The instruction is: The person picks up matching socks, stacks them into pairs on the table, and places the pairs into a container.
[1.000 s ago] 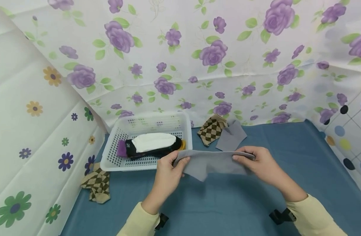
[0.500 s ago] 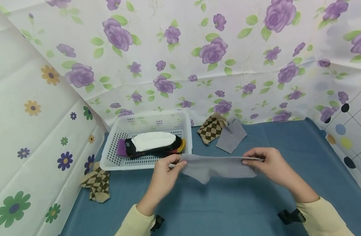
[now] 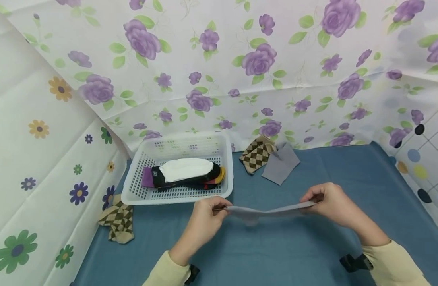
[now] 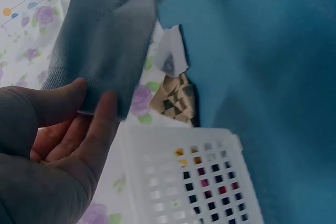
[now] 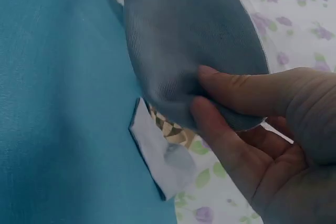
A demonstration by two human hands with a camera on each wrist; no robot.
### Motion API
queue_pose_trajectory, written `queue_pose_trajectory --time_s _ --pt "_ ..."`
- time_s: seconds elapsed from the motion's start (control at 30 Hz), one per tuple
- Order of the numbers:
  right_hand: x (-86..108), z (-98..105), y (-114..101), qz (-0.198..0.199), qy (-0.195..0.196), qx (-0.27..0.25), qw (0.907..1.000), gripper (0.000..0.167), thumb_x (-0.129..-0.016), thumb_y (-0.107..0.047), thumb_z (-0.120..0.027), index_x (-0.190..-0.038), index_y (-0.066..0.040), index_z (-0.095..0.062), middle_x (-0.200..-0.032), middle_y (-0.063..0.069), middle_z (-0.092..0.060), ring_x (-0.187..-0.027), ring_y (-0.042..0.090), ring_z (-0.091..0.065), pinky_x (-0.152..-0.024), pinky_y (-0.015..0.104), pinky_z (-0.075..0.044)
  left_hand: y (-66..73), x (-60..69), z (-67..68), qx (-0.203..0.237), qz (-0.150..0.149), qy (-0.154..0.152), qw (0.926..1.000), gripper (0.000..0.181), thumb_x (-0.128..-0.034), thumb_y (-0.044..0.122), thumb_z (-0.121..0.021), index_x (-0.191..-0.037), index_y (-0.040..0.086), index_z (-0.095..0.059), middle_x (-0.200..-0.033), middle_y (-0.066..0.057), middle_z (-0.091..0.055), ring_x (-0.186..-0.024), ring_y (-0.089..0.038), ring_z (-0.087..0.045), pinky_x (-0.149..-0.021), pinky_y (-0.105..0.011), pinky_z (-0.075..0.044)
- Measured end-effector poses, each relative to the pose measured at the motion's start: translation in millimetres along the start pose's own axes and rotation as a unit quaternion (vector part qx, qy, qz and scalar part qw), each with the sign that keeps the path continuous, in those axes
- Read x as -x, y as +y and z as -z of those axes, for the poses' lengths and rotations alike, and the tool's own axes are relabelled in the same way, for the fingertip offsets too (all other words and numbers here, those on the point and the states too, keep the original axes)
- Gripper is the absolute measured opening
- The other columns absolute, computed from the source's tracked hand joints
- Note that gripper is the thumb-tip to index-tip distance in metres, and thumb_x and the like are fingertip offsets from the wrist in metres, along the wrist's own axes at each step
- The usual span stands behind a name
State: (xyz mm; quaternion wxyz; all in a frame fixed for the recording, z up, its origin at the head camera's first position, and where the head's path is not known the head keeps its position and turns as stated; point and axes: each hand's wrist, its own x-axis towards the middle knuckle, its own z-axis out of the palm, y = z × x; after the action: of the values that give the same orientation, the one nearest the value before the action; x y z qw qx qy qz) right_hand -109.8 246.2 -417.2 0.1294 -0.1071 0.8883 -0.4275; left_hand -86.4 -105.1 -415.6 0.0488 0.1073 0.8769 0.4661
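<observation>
A grey sock [image 3: 265,212] is stretched sideways between both hands, above the blue table cover. My left hand [image 3: 206,216] pinches its ribbed end between thumb and fingers, as the left wrist view shows. The other end is pinched by my right hand [image 3: 328,204]; the right wrist view shows thumb and forefinger pressing the grey fabric [image 5: 184,40]. A second grey sock [image 3: 281,163] lies flat on the table behind, beside a brown checkered sock [image 3: 257,155]. Another checkered sock [image 3: 118,219] lies at the left.
A white perforated basket [image 3: 176,200] stands behind my left hand. In it are a white folded sock [image 3: 187,169], a black one [image 3: 158,177], and purple and yellow pieces. Floral sheets [image 3: 219,79] wall the back and left; a dotted sheet [image 3: 423,171] is at the right.
Both hands have come down and nearer with the grey sock, the right one also moving right. The sock has tipped from hanging down to nearly edge-on in the head view.
</observation>
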Motion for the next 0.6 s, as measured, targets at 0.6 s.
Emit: queue_pose_trajectory --time_s 0.6 --pt "12.2 -56 46 0.147 0.118 0.142 0.9718 0.048 -0.065 0.015 -0.066 -0.077 -0.031 -0.066 -0.100 -0.004 -0.069 -0.100 0.015 -0.066 -0.069 0.020 -0.054 -41.7 0.7 -22.9 -0.129 -0.082 -0.058 0.9864 0.025 -0.0822 0.003 -0.066 -0.099 0.022 -0.073 -0.111 0.000 -0.069 -0.106 -0.010 -0.063 -0.085 -0.028 -0.053"
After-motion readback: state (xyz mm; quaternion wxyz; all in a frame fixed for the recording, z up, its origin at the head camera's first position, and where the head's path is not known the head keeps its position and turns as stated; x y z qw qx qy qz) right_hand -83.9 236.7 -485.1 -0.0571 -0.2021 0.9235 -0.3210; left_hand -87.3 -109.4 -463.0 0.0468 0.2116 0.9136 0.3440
